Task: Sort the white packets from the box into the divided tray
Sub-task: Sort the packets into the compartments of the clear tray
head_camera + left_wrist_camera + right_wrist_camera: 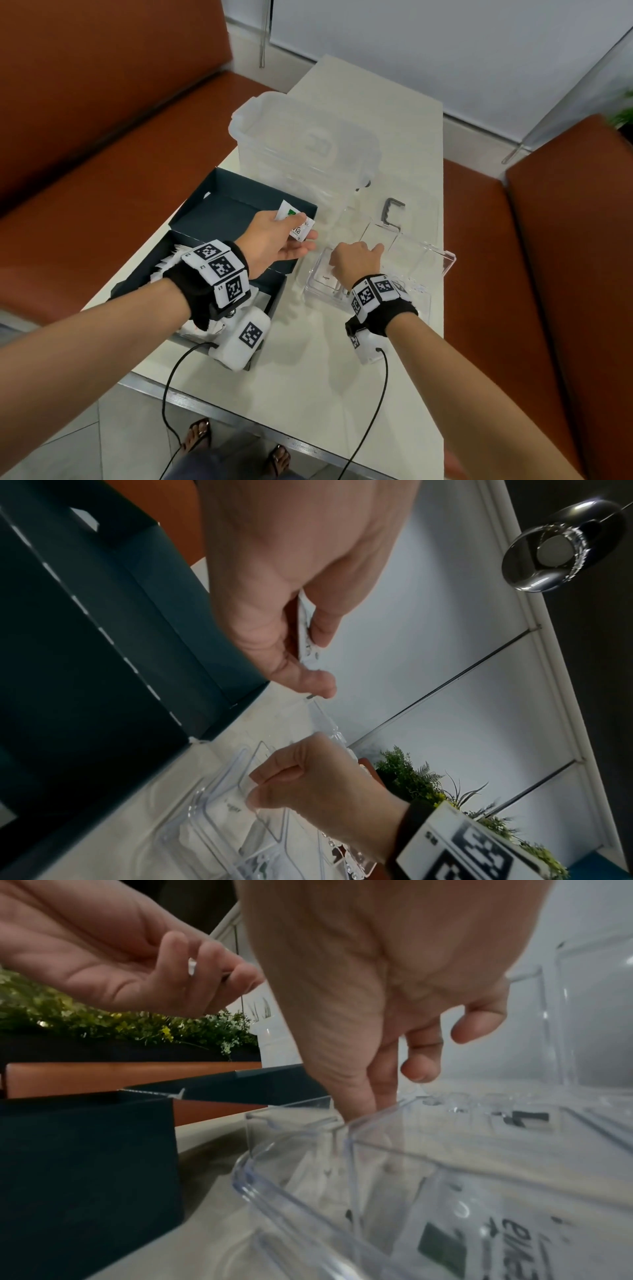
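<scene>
My left hand [291, 240] hovers over the open dark box [219, 219] and pinches a few white packets with green print [294, 222] between thumb and fingers; their edge shows in the left wrist view [304, 631]. More white packets [164, 263] stand in the box beside my left wrist. My right hand [356, 260] reaches down into the near-left compartment of the clear divided tray [445, 260]. Its thumb and forefinger [363, 1096] are pressed together on a white sugar packet [325, 275] that leans inside that compartment [308, 1172].
A large clear tub [301, 144] stands behind the box and the tray. A grey handle [394, 209] lies on a clear lid just beyond the tray. Orange benches [496, 274] flank the narrow white table [308, 359]. Cables hang off the front edge.
</scene>
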`<state>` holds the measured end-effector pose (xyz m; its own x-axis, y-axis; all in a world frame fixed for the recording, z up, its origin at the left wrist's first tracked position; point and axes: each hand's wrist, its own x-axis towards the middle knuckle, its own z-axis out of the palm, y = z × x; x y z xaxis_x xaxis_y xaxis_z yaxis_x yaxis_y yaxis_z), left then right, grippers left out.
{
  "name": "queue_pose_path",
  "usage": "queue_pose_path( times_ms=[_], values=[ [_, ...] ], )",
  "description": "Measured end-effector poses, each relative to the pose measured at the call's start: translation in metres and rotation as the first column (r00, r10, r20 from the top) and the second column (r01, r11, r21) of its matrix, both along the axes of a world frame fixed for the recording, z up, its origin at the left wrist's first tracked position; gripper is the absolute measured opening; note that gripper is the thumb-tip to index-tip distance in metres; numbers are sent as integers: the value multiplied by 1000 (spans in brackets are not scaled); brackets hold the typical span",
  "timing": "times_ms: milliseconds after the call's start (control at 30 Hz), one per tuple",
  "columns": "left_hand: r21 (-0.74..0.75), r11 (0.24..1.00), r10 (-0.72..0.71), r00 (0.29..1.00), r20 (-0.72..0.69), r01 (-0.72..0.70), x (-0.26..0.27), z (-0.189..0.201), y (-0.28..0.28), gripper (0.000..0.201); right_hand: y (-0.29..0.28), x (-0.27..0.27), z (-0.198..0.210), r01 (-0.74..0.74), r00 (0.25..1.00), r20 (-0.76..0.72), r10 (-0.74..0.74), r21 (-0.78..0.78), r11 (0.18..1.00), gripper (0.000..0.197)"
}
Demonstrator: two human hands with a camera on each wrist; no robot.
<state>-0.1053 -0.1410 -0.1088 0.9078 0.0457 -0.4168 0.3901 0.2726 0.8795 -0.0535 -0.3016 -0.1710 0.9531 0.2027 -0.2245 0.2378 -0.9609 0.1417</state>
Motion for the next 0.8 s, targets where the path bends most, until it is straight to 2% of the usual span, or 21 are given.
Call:
queue_pose_path(
  times_ms=[100,200,367,600,800],
  values=[
    [-4,1000,0,1000,-5,0,0,0,3,26,-2,1,3,-37,998,-44,37,-14,999,30],
    [-3,1000,5,1000,-16,-5,1,0,5,28,1,-4,5,-71,997,-19,70,-58,996,36],
    [-18,1000,-2,1000,-18,2,2,-1,6,30,11,-9,3,-66,997,15,70,-169,983,25],
    [-29,1000,1,1000,-25,-2,3,-3,9,30,8,-8,5,-76,994,65,91,-204,976,23],
    [-58,998,-15,1000,-24,14,6,-5,6,32,11,-5,-2,-75,997,4,77,-216,974,20]
  ],
)
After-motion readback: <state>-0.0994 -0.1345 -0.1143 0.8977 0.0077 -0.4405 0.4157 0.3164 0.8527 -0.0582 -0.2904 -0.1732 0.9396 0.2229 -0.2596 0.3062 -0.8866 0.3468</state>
